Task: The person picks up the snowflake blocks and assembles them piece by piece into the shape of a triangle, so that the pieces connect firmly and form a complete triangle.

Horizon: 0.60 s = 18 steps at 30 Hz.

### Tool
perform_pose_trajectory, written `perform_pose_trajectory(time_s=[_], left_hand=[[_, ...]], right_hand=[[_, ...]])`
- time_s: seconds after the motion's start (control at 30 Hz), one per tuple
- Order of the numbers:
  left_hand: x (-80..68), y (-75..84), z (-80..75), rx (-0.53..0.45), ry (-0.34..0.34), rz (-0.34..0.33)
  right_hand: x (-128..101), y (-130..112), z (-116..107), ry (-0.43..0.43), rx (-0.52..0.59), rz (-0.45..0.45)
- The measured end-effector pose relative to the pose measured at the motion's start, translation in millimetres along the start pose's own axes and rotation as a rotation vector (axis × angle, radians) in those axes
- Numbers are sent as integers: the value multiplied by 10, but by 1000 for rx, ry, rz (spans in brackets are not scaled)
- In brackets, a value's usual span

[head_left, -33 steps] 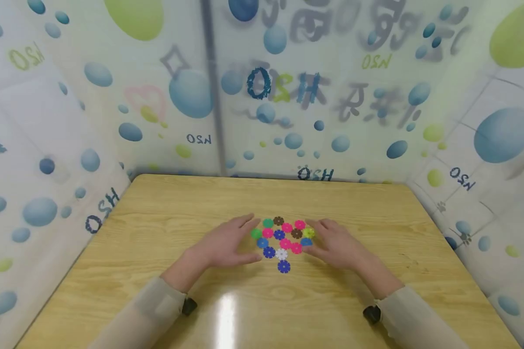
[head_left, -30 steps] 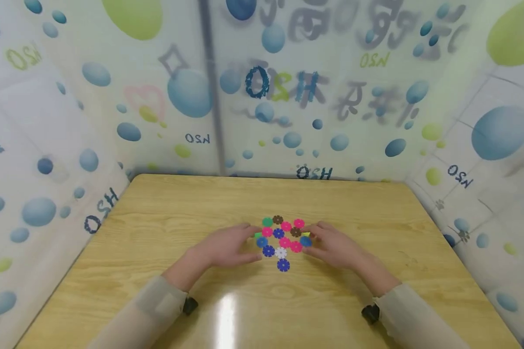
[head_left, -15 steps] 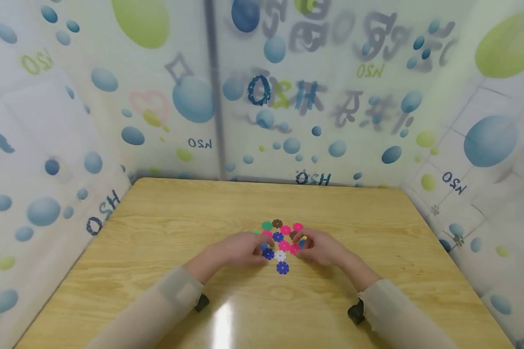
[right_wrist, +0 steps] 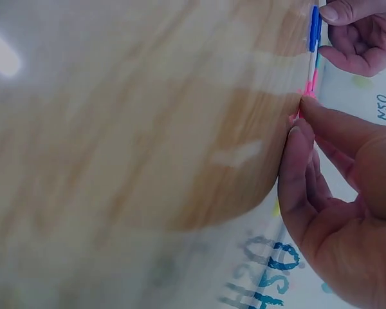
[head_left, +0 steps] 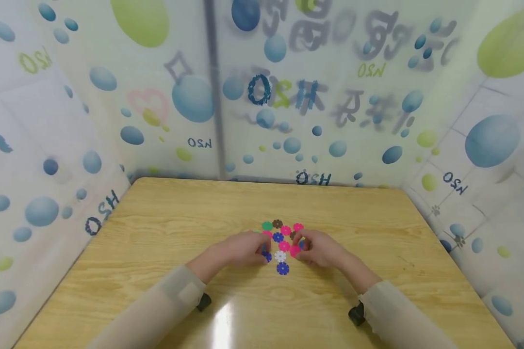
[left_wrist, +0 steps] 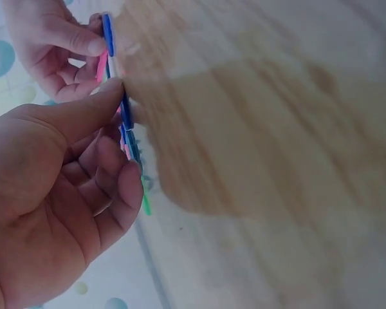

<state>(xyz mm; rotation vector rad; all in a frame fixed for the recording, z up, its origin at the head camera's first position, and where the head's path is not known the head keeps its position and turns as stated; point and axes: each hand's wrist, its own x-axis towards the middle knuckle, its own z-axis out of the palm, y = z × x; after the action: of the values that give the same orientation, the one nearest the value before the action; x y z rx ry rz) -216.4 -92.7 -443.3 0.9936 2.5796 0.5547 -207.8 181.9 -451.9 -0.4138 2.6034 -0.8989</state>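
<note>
Beyond the desk's left edge rises a pale wall (head_left: 22, 165) with blue and green spots; the wood-grained desk (head_left: 109, 271) spreads beneath both arms. A light sleeve (head_left: 157, 303) leads up to the left hand, with a dark wrist device (head_left: 204, 302) under its cuff.

The left hand (head_left: 244, 248) has its fingers curled, thumb and fingertips clamped on the left dark blue disc (left_wrist: 125, 112) at the near-left border of a flat cluster of notched discs. A bright green disc (left_wrist: 147, 205) pokes out past its fingertips, mostly hidden.

Between the two hands lies the rest of the cluster. Just beyond the left hand's fingers are a green disc (head_left: 267, 226) and a brown disc (head_left: 277, 224); level with its fingers, the middle dark blue disc (head_left: 278, 237). A white disc (head_left: 280, 256) sits right of its thumb, and the near dark blue disc (head_left: 282, 268) juts out closest to the wearer. Whether the cluster rests on the desk or is slightly raised, I cannot tell.

At the cluster's right border, the right hand (head_left: 320, 248) pinches a pink disc (head_left: 294, 251) between thumb and finger. Another pink disc (head_left: 298, 226) lies just beyond its fingertips. Its own cuff carries a second dark device (head_left: 356, 314).
</note>
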Motion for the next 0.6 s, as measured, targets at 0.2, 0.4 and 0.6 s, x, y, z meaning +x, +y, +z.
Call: perform_pose_trajectory(time_s=[0.2, 0.4, 0.6], left_hand=[[-7, 14, -27, -13, 14, -16], [-2, 12, -26, 5, 28, -4], [-38, -17, 60, -34, 36, 16]], right_hand=[[-46, -27, -11, 50, -59, -71], [-104, -12, -22, 56, -71, -116], [-162, 47, 21, 86, 0, -142]])
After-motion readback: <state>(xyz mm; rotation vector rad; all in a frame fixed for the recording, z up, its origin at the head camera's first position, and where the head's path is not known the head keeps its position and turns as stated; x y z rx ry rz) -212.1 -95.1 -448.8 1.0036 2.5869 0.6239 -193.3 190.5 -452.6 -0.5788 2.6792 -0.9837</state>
